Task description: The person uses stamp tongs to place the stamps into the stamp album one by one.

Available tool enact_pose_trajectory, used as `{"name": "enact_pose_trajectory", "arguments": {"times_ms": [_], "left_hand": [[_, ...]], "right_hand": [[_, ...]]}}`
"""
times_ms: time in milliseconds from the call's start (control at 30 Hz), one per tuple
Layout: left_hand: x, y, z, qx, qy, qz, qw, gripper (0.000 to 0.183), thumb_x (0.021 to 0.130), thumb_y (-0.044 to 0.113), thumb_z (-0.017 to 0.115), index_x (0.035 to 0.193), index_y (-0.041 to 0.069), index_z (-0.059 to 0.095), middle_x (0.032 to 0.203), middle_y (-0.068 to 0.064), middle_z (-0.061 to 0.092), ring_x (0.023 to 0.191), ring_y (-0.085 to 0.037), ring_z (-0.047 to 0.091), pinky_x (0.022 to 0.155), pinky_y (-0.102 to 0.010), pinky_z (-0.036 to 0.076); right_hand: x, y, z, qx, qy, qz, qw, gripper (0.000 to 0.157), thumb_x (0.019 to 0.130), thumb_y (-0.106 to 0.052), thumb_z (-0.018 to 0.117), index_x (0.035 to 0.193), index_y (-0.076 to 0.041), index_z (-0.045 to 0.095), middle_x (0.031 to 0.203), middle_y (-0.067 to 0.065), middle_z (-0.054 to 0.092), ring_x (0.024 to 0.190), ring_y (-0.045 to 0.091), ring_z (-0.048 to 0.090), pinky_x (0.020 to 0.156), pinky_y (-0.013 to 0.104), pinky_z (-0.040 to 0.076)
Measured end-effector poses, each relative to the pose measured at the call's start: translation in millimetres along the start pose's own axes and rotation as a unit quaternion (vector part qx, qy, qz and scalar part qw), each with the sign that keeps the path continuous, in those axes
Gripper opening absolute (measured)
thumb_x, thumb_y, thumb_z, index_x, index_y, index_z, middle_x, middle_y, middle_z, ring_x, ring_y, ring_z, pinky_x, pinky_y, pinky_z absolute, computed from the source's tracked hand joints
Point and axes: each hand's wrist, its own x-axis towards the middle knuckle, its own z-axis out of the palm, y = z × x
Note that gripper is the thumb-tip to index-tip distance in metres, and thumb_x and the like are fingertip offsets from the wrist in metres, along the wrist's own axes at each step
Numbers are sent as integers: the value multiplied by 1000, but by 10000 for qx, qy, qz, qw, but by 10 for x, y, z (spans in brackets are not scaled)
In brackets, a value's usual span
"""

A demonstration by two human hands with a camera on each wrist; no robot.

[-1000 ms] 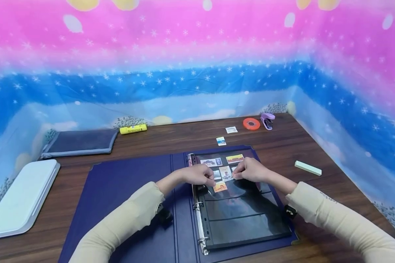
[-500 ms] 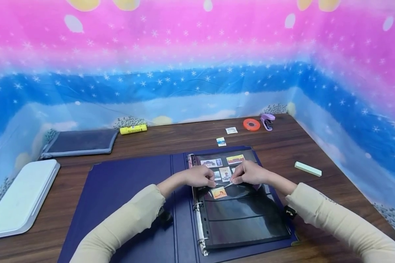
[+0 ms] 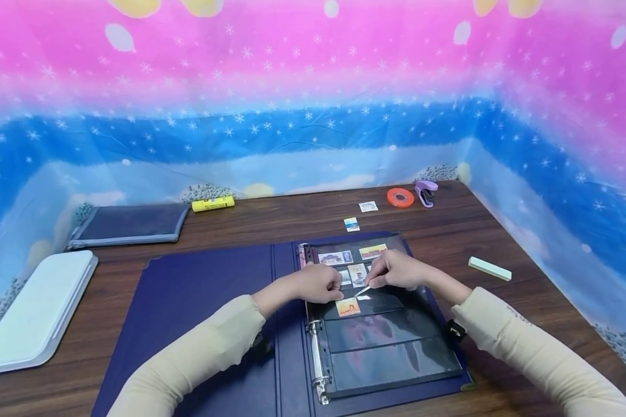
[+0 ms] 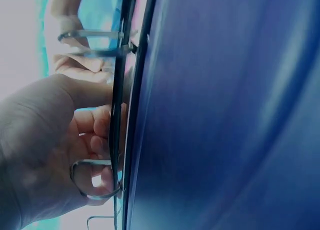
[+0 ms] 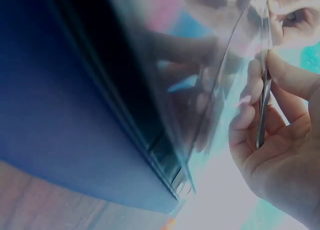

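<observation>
My right hand grips metal tweezers, their tips down at the upper right corner of an orange-yellow stamp. That stamp lies at a clear pocket of the black stamp sheet, near the rings. Left of it, my left hand pinches the pocket's clear film, its fingers curled and its fingertips right over the sheet. In the left wrist view, binder rings stand in front of the left hand's fingers. Other stamps, such as a portrait stamp and a yellow stamp, sit in the pockets above.
The sheet is held in an open dark blue binder. Beyond it lie two loose stamps, a blue one and a pale one. Around stand an orange tape roll, purple stapler, yellow glue stick, pale green bar and white case.
The orange-yellow stamp has shifted slightly down the sheet toward the person. The tweezers' tips have come down to its upper corner. My left hand stays nearly in place.
</observation>
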Motion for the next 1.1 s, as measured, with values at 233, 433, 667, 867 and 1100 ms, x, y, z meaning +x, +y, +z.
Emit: {"name": "enact_pose_trajectory", "arguments": {"times_ms": [233,433,667,867,1100], "left_hand": [[-9,-52,-12,37,-28,-76,10000,26,87,28,64,66,15,54,58,13,43,59,-2,43,68,-26,35],[-59,-97,1,-44,113,-137,9998,27,86,29,65,66,15,54,57,13,42,58,-2,42,71,-28,38],[-124,-112,3,-256,189,-128,9994,27,86,29,65,66,15,53,54,12,38,53,-2,38,69,-23,35],[-95,-74,23,-304,233,1,9993,28,86,29,65,67,15,52,55,12,37,53,-2,37,67,-21,32],[-81,-58,17,-226,286,55,9993,28,86,30,66,66,16,51,53,12,36,52,-2,36,69,-22,33]], "right_hand": [[61,81,-89,-139,135,-176,9997,13,86,-10,65,92,-5,75,87,10,72,70,4,57,65,21,46],[197,123,-268,-313,751,103,9966,15,87,-13,64,96,-7,74,91,10,71,68,6,55,62,24,45],[548,317,-509,-606,1961,768,9757,19,89,-15,62,101,-6,72,98,15,69,73,17,58,65,28,43],[762,543,-627,-1155,2224,1394,9580,23,91,-19,59,107,-7,70,109,17,68,91,28,65,74,37,48],[879,618,-661,-1327,2040,1602,9566,24,92,-20,58,108,-7,70,109,16,68,88,25,63,71,34,43]]}}
